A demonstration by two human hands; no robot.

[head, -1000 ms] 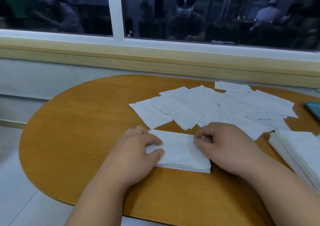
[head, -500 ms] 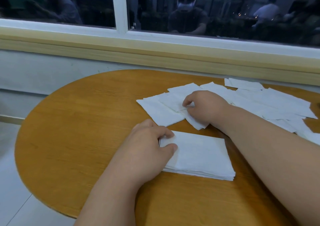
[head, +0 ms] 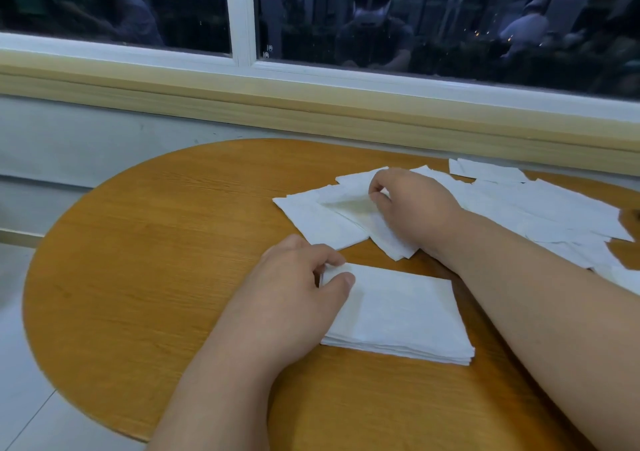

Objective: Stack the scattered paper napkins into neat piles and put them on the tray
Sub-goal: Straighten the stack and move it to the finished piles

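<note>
A neat pile of white napkins (head: 398, 315) lies on the wooden table (head: 156, 260) in front of me. My left hand (head: 294, 284) grips its left edge, thumb on top and fingers curled at the side. Behind it, scattered napkins (head: 554, 208) overlap across the right of the table. My right hand (head: 412, 201) reaches into their left end and pinches one napkin (head: 349, 205), lifting its edge off the ones beneath. No tray is in view.
The table's rounded left end drops to a tiled floor (head: 20, 364). A wooden sill (head: 311, 111) and a dark window run along the far side, close behind the napkins.
My right hand left the pile, reached forward to the scattered napkins and now pinches one, raising its edge. My left hand has stayed on the pile's left edge.
</note>
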